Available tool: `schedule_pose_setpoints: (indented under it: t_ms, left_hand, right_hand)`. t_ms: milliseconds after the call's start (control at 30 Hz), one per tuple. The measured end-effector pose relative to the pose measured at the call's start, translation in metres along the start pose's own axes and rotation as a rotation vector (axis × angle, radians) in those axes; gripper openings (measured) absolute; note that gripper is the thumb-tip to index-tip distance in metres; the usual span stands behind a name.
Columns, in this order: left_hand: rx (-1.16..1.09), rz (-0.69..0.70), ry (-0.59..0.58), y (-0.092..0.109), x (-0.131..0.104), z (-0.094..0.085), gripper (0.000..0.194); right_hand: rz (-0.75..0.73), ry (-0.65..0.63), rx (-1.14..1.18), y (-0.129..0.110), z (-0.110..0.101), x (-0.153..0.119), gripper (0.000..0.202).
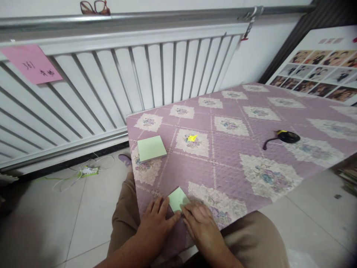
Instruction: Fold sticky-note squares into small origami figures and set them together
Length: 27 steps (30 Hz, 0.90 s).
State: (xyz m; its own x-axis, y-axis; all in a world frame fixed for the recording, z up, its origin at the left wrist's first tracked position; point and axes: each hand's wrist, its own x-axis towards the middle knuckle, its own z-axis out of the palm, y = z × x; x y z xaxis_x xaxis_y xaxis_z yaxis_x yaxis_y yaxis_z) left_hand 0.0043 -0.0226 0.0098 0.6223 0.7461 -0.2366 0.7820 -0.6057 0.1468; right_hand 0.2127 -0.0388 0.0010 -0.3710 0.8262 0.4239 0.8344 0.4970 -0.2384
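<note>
A small light green square of paper lies turned like a diamond near the front edge of the cloth-covered table, a faint crease showing on it. My left hand rests flat with its fingers spread, the fingertips and thumb at the paper's left and lower edges. At the paper's lower right corner, my right hand has its fingers close together on the sheet and covers that corner. Farther up lies a thick stack of light green paper. Beyond it is a small yellow folded paper piece.
A black object with a yellow mark and short cord lies on the right. Behind the table is a white radiator with a pink note. A photo board leans at the back right. A power strip lies on the floor.
</note>
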Motion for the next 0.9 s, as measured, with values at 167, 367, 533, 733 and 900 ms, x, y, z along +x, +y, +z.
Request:
schedule_pose_setpoints:
  t_ms: [167,367,533,733,900]
  left_hand:
    - [-0.025,0.014,-0.003,-0.003,-0.002,0.001,0.053]
    - [-0.046,0.017,0.001,-0.005,-0.004,0.003,0.054]
    - [-0.058,0.022,0.024,-0.005,-0.004,0.005,0.055]
    - [-0.046,0.021,0.09,-0.004,-0.004,0.005,0.049]
    - [-0.055,0.032,0.159,-0.006,-0.006,0.009,0.05]
  right_hand:
    - [0.066,0.019,0.001,-0.004,0.009,-0.009,0.025]
    - [0.141,0.039,-0.023,0.001,0.01,-0.019,0.027]
    - [0.19,0.059,-0.057,0.003,0.005,-0.018,0.023]
    - [0.135,0.06,-0.007,-0.013,0.01,-0.006,0.026]
    - [0.28,-0.047,0.112,-0.014,0.008,0.013,0.016]
